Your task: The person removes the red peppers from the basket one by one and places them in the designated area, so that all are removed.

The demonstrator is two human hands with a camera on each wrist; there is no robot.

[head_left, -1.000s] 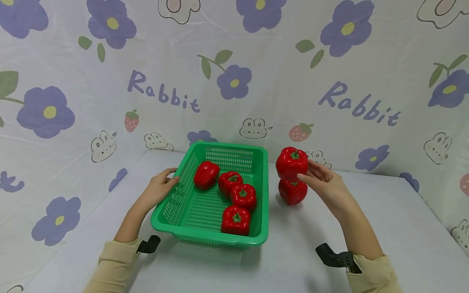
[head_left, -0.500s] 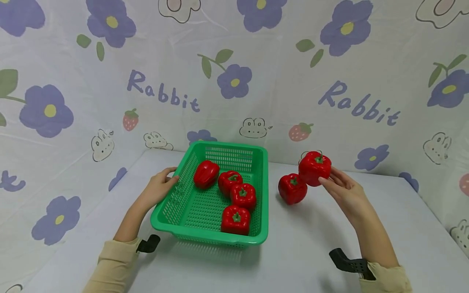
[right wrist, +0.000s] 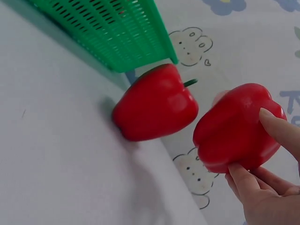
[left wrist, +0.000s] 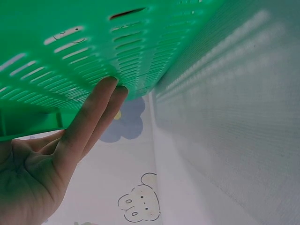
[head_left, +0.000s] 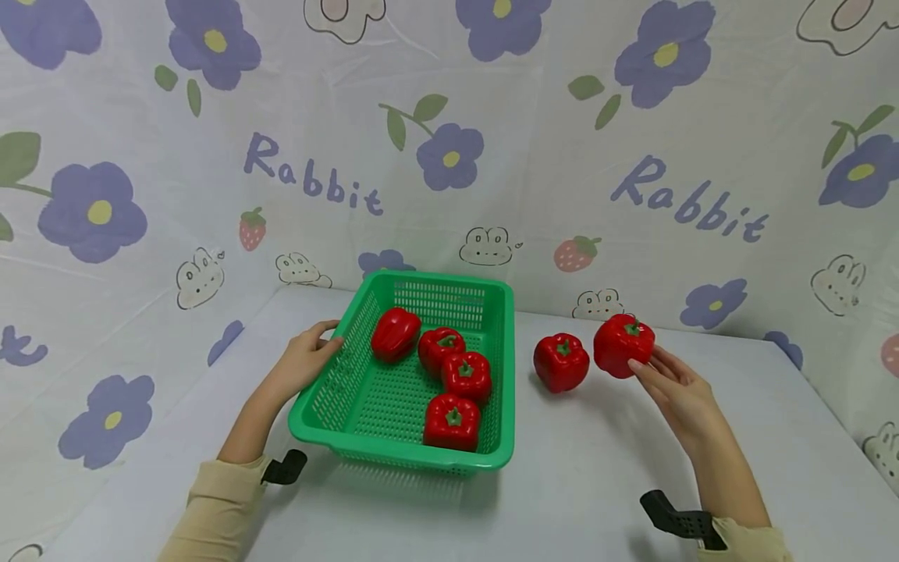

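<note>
A red bell pepper (head_left: 622, 346) is held in the air in my right hand (head_left: 677, 394), thumb on one side and fingers on the other. Just left of it, another red bell pepper (head_left: 561, 363) rests on the white table; the right wrist view shows this standing pepper (right wrist: 157, 105) beside the held one (right wrist: 239, 129). My left hand (head_left: 305, 363) holds the left rim of a green plastic basket (head_left: 507, 375). In the left wrist view, two straight fingers (left wrist: 91, 117) lie along the basket's slotted outer wall. Several red peppers (head_left: 467, 376) lie inside the basket, mostly on its right side.
A white table (head_left: 562, 499) lies under everything. Behind it hangs a white cloth (head_left: 534, 187) printed with purple flowers, rabbits and lettering. Black camera mounts (head_left: 681, 521) sit at both wrists.
My right hand has moved right and then down with its pepper, away from above the standing pepper, and it now hangs beside that one. The left hand and basket have stayed put.
</note>
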